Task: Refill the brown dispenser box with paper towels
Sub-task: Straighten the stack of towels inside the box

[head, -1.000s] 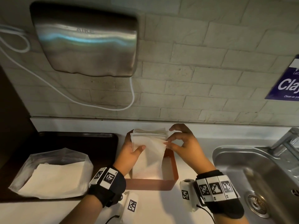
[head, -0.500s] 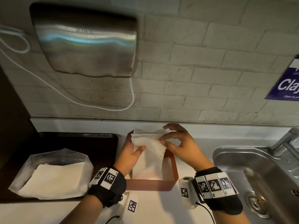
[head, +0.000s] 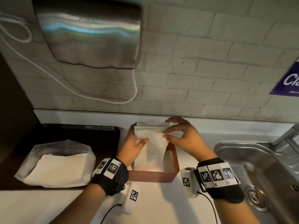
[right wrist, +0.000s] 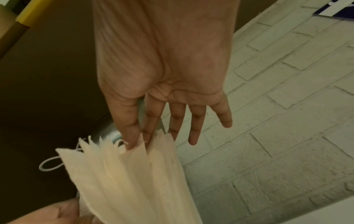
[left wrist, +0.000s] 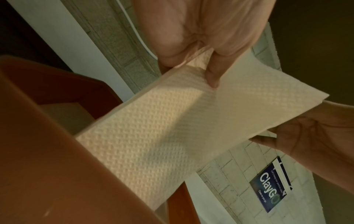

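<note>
A stack of white paper towels (head: 151, 138) stands on end in the brown dispenser box (head: 172, 160), its lower end inside the box and its top leaning toward the wall. My left hand (head: 136, 139) grips the stack's left side, thumb on the front sheet and fingers behind. My right hand (head: 164, 134) pinches the stack's upper right edge between thumb and forefinger, the other fingers spread. In the left wrist view the embossed towel (left wrist: 172, 121) slopes down into the box (left wrist: 47, 151). In the right wrist view my fingertips (right wrist: 134, 142) sit among the fanned sheet edges (right wrist: 124, 174).
A clear plastic bag of more towels (head: 55, 165) lies on a dark tray (head: 80, 135) to the left. A steel sink (head: 258, 167) with a tap (head: 288, 136) is at the right. A hand dryer (head: 90, 33) with a white cable hangs on the brick wall above.
My right hand has moved left from beside the stack, and its thumb and forefinger now pinch the upper right edge. The left hand keeps its hold on the stack.
</note>
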`<state>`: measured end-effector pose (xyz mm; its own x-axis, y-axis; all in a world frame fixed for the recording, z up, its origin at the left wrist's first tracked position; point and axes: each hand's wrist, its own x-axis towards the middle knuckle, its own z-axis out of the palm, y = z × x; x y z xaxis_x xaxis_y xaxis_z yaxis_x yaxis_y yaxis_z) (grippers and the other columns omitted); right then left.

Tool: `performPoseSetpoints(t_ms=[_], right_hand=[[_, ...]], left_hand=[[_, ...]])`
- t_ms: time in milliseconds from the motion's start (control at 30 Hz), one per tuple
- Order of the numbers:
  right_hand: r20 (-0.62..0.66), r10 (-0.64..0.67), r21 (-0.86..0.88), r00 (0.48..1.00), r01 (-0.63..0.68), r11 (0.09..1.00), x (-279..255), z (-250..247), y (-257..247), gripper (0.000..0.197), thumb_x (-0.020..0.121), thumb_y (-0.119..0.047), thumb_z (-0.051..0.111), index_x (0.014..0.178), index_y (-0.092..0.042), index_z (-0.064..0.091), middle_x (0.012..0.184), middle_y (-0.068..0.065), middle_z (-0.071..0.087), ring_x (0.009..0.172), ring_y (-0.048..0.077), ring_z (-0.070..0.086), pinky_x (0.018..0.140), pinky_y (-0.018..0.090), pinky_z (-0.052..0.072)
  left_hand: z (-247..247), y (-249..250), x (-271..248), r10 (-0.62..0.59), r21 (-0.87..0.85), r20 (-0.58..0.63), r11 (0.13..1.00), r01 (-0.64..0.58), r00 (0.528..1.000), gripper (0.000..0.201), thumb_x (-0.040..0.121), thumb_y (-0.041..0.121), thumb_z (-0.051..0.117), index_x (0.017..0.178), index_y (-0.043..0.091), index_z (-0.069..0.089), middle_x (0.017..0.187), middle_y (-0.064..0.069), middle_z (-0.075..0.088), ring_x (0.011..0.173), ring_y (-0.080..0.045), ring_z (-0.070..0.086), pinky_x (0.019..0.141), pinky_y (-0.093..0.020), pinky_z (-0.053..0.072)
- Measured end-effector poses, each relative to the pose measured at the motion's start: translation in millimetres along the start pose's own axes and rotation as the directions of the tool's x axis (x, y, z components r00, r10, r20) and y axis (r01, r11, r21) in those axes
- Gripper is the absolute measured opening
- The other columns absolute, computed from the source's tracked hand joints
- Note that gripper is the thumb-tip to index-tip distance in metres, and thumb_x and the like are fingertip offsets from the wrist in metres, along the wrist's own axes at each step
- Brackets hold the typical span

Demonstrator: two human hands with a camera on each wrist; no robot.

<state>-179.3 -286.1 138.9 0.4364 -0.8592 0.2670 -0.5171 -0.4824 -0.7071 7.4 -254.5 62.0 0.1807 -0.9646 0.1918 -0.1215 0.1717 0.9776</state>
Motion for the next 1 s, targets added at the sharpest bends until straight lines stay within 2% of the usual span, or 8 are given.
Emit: performPoseSetpoints(t_ms=[133, 300, 433, 567, 633, 700, 833, 1000], right_hand=[[-0.047, 0.026, 0.028, 0.999, -0.025, 0.999, 1, -2, 2, 0.003, 0.073, -0.013, 0.076, 0.076, -0.012, 0.074, 0.103, -0.013, 0.057, 0.095, -0.003, 0.053, 0.077, -0.002, 0.035], [-0.044, 0.105, 0.111, 0.993, -0.099, 0.989, -4, 2, 5, 0.002, 0.077, -0.015, 0.072, 0.078, -0.016, 0.073, 0.104, -0.014, 0.057, 0.096, -0.006, 0.052, 0.074, -0.007, 0.032], [-0.124, 0.199, 0.366, 0.972, -0.142, 0.920, -14, 11, 10, 0.013, 0.080, -0.021, 0.069, 0.088, -0.031, 0.065, 0.110, -0.006, 0.064, 0.105, 0.005, 0.058, 0.098, 0.025, 0.045], [0.079, 0.209, 0.525, 0.975, -0.219, 0.822, -28, 38, 23, 0.109, 0.049, -0.037, 0.083, 0.140, -0.031, 0.022, 0.134, -0.015, 0.041, 0.123, 0.002, 0.043, 0.097, 0.021, 0.044], [0.134, 0.268, 0.423, 0.954, -0.299, 0.855, -29, 59, 27, 0.130, 0.048, -0.026, 0.089, 0.145, -0.029, 0.002, 0.143, -0.007, 0.032, 0.130, 0.010, 0.037, 0.106, 0.032, 0.040], [0.064, 0.328, 0.381, 0.943, -0.327, 0.865, -24, 74, 26, 0.112, 0.055, -0.019, 0.087, 0.142, -0.022, 0.016, 0.138, 0.000, 0.041, 0.128, 0.017, 0.042, 0.106, 0.039, 0.042], [-0.038, 0.362, 0.530, 0.932, -0.288, 0.798, -13, 75, 23, 0.050, 0.074, -0.016, 0.075, 0.117, -0.019, 0.049, 0.116, 0.005, 0.063, 0.107, 0.021, 0.061, 0.087, 0.029, 0.052], [0.025, 0.307, 0.701, 0.951, -0.236, 0.673, -6, 59, 14, 0.033, 0.084, -0.021, 0.063, 0.115, -0.017, 0.055, 0.112, 0.008, 0.067, 0.105, 0.025, 0.064, 0.089, 0.038, 0.052]], left_hand=[[1, 0, -1, 0.010, 0.011, 0.010, 1.000, -0.011, 1.000, 0.056, 0.083, -0.002, 0.058, 0.131, 0.010, 0.033, 0.116, 0.000, 0.053, 0.109, -0.011, 0.052, 0.089, -0.009, 0.041], [1, -4, 3, 0.008, 0.018, 0.008, 1.000, -0.008, 1.000, 0.053, 0.083, -0.003, 0.057, 0.131, 0.007, 0.035, 0.117, -0.002, 0.054, 0.110, -0.011, 0.051, 0.084, 0.002, 0.039], [-2, -4, 5, -0.001, -0.005, -0.008, 1.000, 0.001, 1.000, 0.054, 0.082, -0.005, 0.057, 0.130, 0.006, 0.036, 0.115, -0.002, 0.055, 0.107, -0.010, 0.052, 0.082, 0.002, 0.039], [-2, -2, 4, -0.012, 0.016, -0.002, 1.000, 0.012, 1.000, 0.054, 0.083, -0.001, 0.058, 0.131, 0.010, 0.035, 0.114, 0.002, 0.054, 0.104, -0.002, 0.052, 0.086, -0.004, 0.040], [-2, -3, 5, -0.029, 0.021, -0.009, 0.999, 0.029, 1.000, 0.055, 0.083, 0.001, 0.059, 0.132, 0.011, 0.035, 0.118, -0.002, 0.056, 0.111, -0.012, 0.053, 0.096, -0.020, 0.041], [-1, -1, 4, -0.048, 0.000, 0.000, 0.999, 0.048, 0.999, 0.055, 0.083, 0.002, 0.059, 0.132, 0.012, 0.036, 0.120, -0.005, 0.056, 0.113, -0.017, 0.053, 0.099, -0.030, 0.042], [-3, 1, 1, -0.056, -0.031, 0.047, 0.998, 0.058, 0.997, 0.052, 0.084, 0.004, 0.059, 0.131, 0.009, 0.037, 0.122, -0.007, 0.055, 0.115, -0.019, 0.052, 0.090, -0.017, 0.043], [-6, 7, 0, -0.090, -0.131, 0.081, 0.986, 0.100, 0.993, 0.052, 0.080, 0.009, 0.059, 0.127, 0.014, 0.036, 0.123, -0.010, 0.053, 0.117, -0.025, 0.052, 0.090, -0.023, 0.045]])
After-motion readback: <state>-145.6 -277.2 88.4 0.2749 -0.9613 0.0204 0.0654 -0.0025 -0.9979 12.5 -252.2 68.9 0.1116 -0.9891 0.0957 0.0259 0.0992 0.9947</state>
